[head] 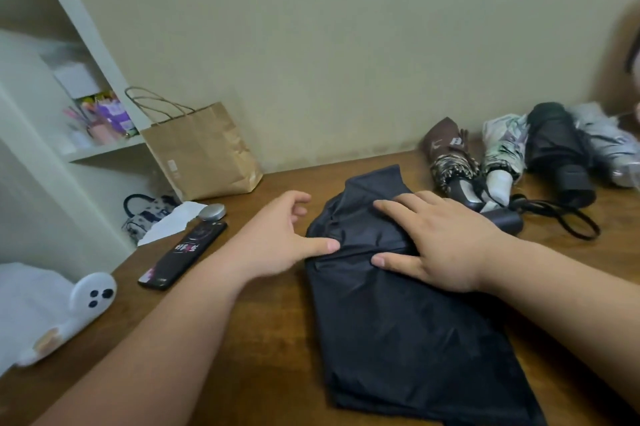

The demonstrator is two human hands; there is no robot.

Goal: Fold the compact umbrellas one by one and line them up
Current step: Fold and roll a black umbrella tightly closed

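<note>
A dark navy compact umbrella (401,328) lies collapsed on the wooden table (263,356), its loose canopy spread flat toward me and its dark handle (505,219) pointing right. My right hand (440,245) presses flat on the canopy's upper part with the fingers spread. To the left, my left hand (277,238) touches the fabric's left edge with the thumb, and its other fingers are loosely curled above the table. At the back right several folded umbrellas lie side by side: a brown one (448,155), a white patterned one (502,155), a black one (557,155) and a pale grey one (609,148).
A brown paper bag (204,155) stands against the wall at the back left. Near the table's left edge lie a black phone (183,254), a small silver case (212,211) and a white ghost-shaped object (69,318). A white shelf unit (62,86) rises at the left.
</note>
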